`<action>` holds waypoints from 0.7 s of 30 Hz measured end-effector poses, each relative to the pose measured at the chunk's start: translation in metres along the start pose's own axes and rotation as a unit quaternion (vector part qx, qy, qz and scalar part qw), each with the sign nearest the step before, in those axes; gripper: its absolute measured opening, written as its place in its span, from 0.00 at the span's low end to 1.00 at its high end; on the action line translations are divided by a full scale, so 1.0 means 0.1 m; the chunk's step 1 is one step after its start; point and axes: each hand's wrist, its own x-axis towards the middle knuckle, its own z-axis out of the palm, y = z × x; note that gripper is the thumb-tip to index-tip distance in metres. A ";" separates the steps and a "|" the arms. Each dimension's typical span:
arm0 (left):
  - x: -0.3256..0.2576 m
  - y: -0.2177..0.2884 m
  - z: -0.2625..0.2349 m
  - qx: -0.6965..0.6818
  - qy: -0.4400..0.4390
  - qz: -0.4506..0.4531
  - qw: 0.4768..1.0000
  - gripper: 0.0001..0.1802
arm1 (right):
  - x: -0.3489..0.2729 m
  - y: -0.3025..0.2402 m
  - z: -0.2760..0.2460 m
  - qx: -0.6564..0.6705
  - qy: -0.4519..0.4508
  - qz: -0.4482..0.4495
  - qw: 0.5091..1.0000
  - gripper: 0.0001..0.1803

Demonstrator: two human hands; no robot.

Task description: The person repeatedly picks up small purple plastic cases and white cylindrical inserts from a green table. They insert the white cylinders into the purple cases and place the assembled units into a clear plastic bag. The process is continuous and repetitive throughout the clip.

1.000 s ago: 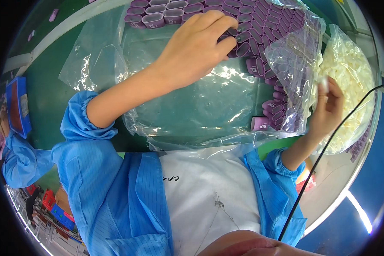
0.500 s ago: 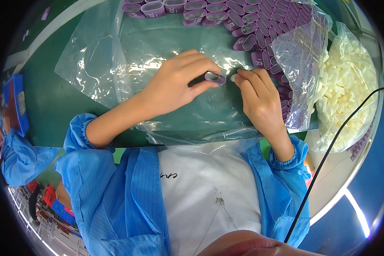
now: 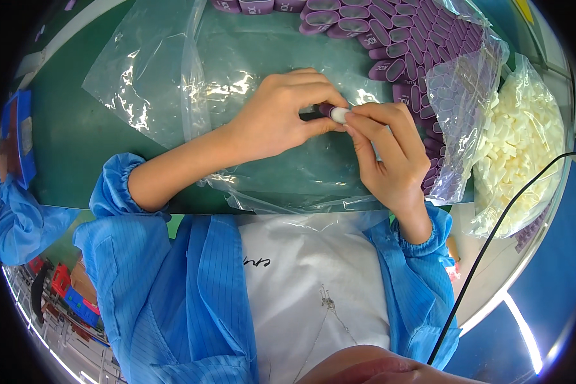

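Observation:
Between the thumb and fingers of my left hand (image 3: 287,110) is a small purple oval sleeve (image 3: 326,110), with something dark showing on its palm side. My right hand (image 3: 392,144) pinches a white oval plug (image 3: 340,115) against the sleeve's right end. The plug covers the opening there; how deep it sits, I cannot tell. Both hands are over a clear plastic sheet (image 3: 249,163) on the green table. Many matching purple sleeves (image 3: 400,51) stand in packed rows at the far right, beyond my right hand.
Clear plastic film (image 3: 457,121) lies over part of the purple rows. To its right rests a clear bag of cream-white plugs (image 3: 521,141). A black cable (image 3: 493,221) runs down the right side. At the far left are a blue bin (image 3: 24,137) and another person's blue sleeve (image 3: 29,217).
My right hand has brought the white plug leftward onto the end of the purple sleeve; before, the two were apart and the sleeve's opening showed. The whole view has shifted slightly.

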 end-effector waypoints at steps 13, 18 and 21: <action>0.00 0.00 0.02 0.007 -0.001 0.030 1.000 0.13 | -0.03 0.05 0.05 -0.005 0.002 -0.045 0.999 0.19; 0.00 -0.01 0.02 0.004 -0.002 0.021 1.000 0.12 | -0.06 0.06 -0.06 -0.016 -0.016 -0.046 0.999 0.19; 0.00 -0.02 0.03 0.002 -0.001 0.024 1.000 0.12 | -0.11 0.18 -0.07 0.008 -0.007 -0.063 0.998 0.20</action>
